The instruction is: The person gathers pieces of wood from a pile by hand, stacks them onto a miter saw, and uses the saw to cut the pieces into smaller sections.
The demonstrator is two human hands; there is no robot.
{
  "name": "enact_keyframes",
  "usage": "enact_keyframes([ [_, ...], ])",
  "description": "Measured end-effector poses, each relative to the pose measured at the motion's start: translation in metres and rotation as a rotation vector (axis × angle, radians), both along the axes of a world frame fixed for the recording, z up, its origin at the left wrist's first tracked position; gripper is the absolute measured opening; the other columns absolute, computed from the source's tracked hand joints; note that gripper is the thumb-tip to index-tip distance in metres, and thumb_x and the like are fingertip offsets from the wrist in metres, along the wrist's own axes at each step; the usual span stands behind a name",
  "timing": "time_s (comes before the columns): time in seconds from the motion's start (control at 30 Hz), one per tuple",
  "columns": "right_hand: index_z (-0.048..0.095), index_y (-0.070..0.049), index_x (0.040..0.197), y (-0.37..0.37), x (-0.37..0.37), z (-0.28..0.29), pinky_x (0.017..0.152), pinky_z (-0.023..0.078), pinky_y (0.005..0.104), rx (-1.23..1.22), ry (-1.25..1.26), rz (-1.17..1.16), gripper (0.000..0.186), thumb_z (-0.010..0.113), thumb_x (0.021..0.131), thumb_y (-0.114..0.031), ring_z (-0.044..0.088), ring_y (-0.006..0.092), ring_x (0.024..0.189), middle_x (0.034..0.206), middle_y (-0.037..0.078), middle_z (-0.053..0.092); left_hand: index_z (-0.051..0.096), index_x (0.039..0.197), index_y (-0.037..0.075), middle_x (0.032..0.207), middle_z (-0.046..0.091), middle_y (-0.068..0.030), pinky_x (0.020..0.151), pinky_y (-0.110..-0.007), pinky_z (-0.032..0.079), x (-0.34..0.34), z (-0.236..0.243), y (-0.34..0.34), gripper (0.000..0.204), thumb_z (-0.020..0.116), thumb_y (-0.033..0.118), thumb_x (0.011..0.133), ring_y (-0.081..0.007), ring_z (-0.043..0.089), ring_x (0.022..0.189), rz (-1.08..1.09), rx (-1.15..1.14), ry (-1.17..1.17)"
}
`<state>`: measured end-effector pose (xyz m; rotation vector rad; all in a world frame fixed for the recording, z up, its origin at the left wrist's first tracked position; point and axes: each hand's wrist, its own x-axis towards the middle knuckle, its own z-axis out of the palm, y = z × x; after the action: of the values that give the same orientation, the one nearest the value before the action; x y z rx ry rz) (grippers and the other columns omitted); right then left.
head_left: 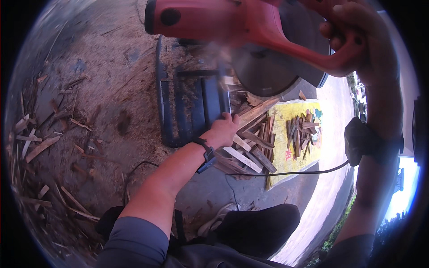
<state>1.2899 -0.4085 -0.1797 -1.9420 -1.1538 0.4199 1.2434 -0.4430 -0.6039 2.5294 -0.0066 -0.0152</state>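
A red chop saw (210,20) fills the top of the view, its round dark blade (263,73) raised above a dark blue metal base (167,111). My right hand (373,42) is wrapped round the saw's loop handle at the upper right. Beside the right edge of the base, my left hand (223,130) has its fingers curled at the near end of a long wood strip (258,112). That strip slants away to the right over a pile of cut wood pieces (254,149). My palm hides the exact grip.
A yellow printed sack (281,165) lies right of the pile, with short dark wood pieces (304,129) on it. Sawdust (107,67) and offcuts (42,147) cover the ground at left. A black cable (304,172) runs across to a box on my right forearm.
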Motion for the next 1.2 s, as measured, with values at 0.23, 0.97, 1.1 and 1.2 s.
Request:
enact_keyframes([
  [0.23, 0.056, 0.013, 0.108, 0.006, -0.015, -0.003, 0.051, 0.052, 0.0236, -0.006, -0.006, -0.101, 0.045, 0.052, 0.072, -0.014, 0.060, 0.0147, 0.053, 0.071, 0.013, 0.062, 0.039, 0.127, 0.001, 0.120, 0.047, -0.0248, 0.071, -0.040, 0.055, -0.012, -0.022, -0.019, 0.067, 0.069, 0.006, 0.067, -0.0332, 0.066, 0.093, -0.233, -0.276, 0.050],
  [0.97, 0.057, 0.009, 0.103, -0.002, -0.029, -0.001, 0.053, 0.050, 0.0249, -0.022, 0.087, -0.164, 0.039, 0.051, 0.071, -0.013, 0.058, 0.0164, 0.056, 0.071, 0.013, 0.060, 0.065, 0.090, 0.007, 0.088, 0.067, -0.0177, 0.077, -0.046, 0.051, -0.067, 0.046, 0.162, 0.022, 0.062, 0.028, 0.083, -0.0366, 0.064, 0.086, 0.245, 0.048, 0.179],
  [1.1, 0.058, 0.008, 0.106, -0.009, -0.001, -0.019, 0.054, 0.051, 0.0253, -0.028, 0.137, -0.070, 0.042, 0.054, 0.072, -0.016, 0.059, 0.0170, 0.056, 0.072, 0.013, 0.060, 0.065, 0.092, 0.008, 0.086, 0.067, -0.0167, 0.077, -0.046, 0.051, -0.075, 0.041, 0.173, 0.024, 0.062, 0.031, 0.084, -0.0354, 0.064, 0.089, 0.326, 0.122, 0.171],
  [1.2, 0.043, -0.001, 0.138, -0.026, 0.010, -0.024, 0.053, 0.052, 0.0213, -0.133, -0.132, -0.101, 0.062, 0.054, 0.086, -0.034, 0.060, 0.0106, 0.056, 0.076, 0.009, 0.063, 0.065, 0.094, 0.007, 0.088, 0.068, -0.0121, 0.074, -0.044, 0.052, -0.048, 0.026, 0.145, 0.027, 0.067, 0.031, 0.081, -0.0323, 0.065, 0.090, 0.395, 0.207, 0.075],
])
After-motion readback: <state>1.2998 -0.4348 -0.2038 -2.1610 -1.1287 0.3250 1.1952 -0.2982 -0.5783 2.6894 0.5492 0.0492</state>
